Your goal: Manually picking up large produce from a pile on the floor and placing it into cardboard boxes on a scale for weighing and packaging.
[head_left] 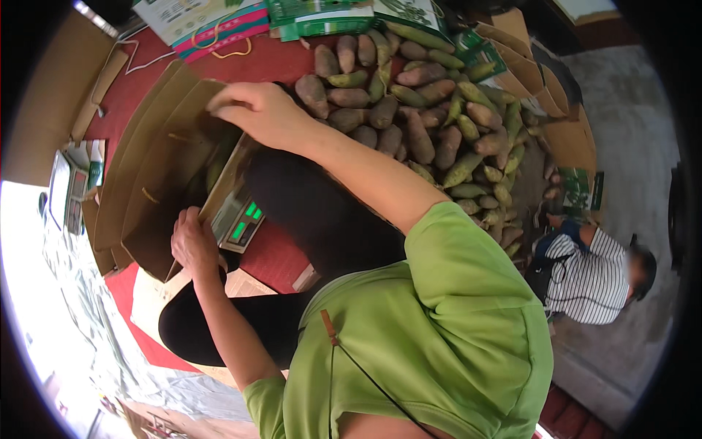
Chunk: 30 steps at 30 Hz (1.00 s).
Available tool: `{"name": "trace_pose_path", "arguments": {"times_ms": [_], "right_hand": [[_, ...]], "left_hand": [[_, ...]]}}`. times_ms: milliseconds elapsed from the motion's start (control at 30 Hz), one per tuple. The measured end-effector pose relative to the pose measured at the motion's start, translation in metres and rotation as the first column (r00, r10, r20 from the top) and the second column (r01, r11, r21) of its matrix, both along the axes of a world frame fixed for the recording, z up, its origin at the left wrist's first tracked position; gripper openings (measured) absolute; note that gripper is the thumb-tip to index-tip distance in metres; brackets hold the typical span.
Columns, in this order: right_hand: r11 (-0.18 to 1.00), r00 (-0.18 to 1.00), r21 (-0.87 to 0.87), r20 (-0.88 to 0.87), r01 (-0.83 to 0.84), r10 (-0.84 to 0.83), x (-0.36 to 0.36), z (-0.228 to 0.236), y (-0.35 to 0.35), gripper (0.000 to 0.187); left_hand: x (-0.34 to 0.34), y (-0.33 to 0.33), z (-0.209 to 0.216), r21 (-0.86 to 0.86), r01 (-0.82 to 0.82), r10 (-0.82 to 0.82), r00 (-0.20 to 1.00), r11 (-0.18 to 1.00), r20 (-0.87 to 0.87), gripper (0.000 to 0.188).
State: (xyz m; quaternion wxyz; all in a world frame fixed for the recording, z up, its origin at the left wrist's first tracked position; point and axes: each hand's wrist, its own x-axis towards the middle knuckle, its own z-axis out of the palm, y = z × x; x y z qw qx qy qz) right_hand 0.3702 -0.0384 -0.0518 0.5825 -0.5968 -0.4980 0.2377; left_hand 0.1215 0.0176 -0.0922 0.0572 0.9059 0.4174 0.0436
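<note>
A brown cardboard box stands open at the left, leaning over a digital scale with a lit green display. Some greenish vegetables show dimly inside it. My left hand is closed around the box's near edge, beside the scale. At the box's far edge, my right hand has curled fingers and thumb at the cardboard rim; its grip is partly hidden. Just right of this hand lies a large heap of elongated brown-red and green vegetables.
Green printed packages and a carton with yellow cord handles sit at the back on red covering. Another scale stands far left. Open cardboard boxes border the heap. A person in a striped shirt is at the right.
</note>
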Motion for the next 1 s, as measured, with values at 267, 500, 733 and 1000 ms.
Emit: {"name": "trace_pose_path", "arguments": {"times_ms": [267, 500, 733, 1000], "right_hand": [[0.762, 0.909, -0.574, -0.069, 0.300, -0.410, 0.027, -0.140, -0.182, 0.014], [0.489, 0.944, -0.828, 0.136, 0.275, -0.302, -0.009, -0.261, -0.341, 0.019], [0.188, 0.698, -0.922, 0.112, 0.338, -0.707, 0.010, -0.266, -0.390, 0.020], [0.089, -0.441, -0.912, -0.277, 0.401, -0.854, 0.071, -0.259, -0.405, 0.019]], "left_hand": [[0.000, -0.001, -0.004, 0.002, -0.032, 0.032, 0.999, 0.999, -0.018, 0.016], [0.002, -0.001, -0.002, -0.012, -0.024, 0.024, 1.000, 1.000, 0.006, 0.015], [0.001, -0.001, -0.003, -0.017, -0.022, 0.021, 1.000, 1.000, -0.017, 0.015], [0.002, 0.000, -0.003, -0.007, -0.018, 0.018, 1.000, 1.000, 0.003, 0.015]]}}
